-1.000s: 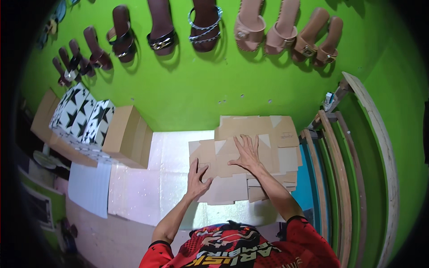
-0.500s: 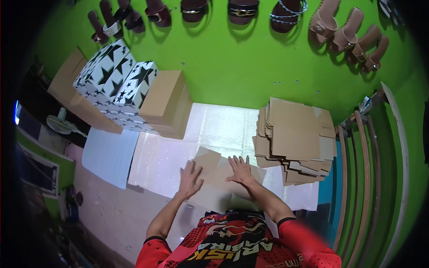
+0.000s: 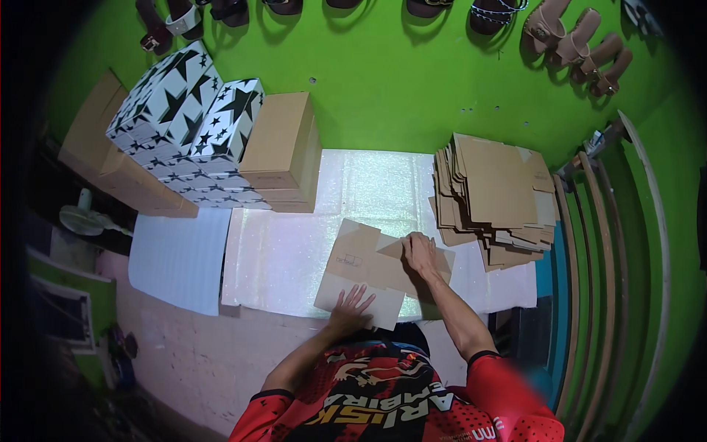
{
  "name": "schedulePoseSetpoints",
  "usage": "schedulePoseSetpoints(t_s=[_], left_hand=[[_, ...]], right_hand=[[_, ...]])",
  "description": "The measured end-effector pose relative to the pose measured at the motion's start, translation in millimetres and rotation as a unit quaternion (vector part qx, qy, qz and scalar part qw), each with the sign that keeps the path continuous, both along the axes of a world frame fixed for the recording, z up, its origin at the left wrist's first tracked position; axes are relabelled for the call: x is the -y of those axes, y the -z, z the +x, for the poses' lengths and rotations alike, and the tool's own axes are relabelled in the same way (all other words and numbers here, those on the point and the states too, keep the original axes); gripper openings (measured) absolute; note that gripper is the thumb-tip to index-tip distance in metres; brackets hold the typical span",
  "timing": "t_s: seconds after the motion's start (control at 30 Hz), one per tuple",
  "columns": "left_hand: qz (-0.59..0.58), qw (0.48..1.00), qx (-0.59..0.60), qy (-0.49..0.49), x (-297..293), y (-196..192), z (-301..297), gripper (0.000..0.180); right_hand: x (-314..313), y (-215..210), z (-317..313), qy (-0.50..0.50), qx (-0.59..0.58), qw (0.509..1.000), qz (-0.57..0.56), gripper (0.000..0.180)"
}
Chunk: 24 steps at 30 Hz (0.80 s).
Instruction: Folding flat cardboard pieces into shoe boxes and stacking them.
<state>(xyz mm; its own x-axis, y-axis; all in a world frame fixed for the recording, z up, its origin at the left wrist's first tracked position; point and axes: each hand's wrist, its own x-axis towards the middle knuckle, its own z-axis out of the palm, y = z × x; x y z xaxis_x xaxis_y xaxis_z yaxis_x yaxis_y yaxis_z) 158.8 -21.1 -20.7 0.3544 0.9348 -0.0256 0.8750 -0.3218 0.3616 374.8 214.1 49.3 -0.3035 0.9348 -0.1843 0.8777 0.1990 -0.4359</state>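
Observation:
A flat brown cardboard box blank (image 3: 368, 254) lies unfolded at the table's front edge. My left hand (image 3: 352, 309) rests with spread fingers on its near, paler panel, which reaches toward my body. My right hand (image 3: 420, 254) is closed at a flap on the blank's right side, its fingers curled over the flap edge. That flap looks slightly raised; the fingertips are partly hidden behind the hand.
A pile of flat cardboard blanks (image 3: 495, 184) stands at the right of the table (image 3: 272, 250). Stacked star-patterned boxes (image 3: 173, 103) and brown boxes (image 3: 278, 140) fill the back left. Sandals (image 3: 549, 33) hang on the green wall. A wooden rack (image 3: 596, 272) stands at right.
My left hand has slid nearer my body on the blank. My right hand has gone from lying spread on the cardboard to curling round a flap. The view has shifted slightly.

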Motion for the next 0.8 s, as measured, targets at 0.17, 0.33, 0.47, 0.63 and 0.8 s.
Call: schedulePoseSetpoints(t_s=[0.17,0.33,0.47,0.63,0.8], left_hand=[[0.040,0.999,0.022,-0.019,-1,-3,4,0.071],[0.006,0.992,0.046,-0.116,-30,-17,9,0.054],[-0.036,0.978,0.166,-0.118,-73,-66,13,0.044],[-0.232,0.931,0.248,0.136,-25,-62,-2,0.065],[-0.350,0.849,0.395,0.022,-29,-142,-46,0.058]], right_hand=[[-3,-46,-3,-0.041,-0.205,0.973,0.101,0.029],[11,-153,-46,-0.163,-0.265,0.926,0.214,0.018],[30,-185,-68,-0.276,-0.208,0.901,0.262,0.015],[63,-130,-62,-0.297,-0.121,0.909,0.265,0.015],[74,-79,-46,-0.199,-0.090,0.951,0.219,0.024]])
